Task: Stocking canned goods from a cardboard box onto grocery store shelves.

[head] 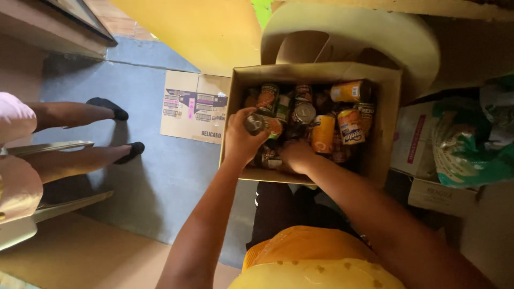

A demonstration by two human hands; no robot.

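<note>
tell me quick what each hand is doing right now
Left hand: closed around a can at the near left of the cardboard box.
Right hand: down among the cans in the box; grip cannot be told.

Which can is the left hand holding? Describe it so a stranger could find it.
Start at the open cardboard box of cans on the floor. At its left edge, the left hand grips a dark can, lifted above the rest, its grey metal end facing up.
</note>
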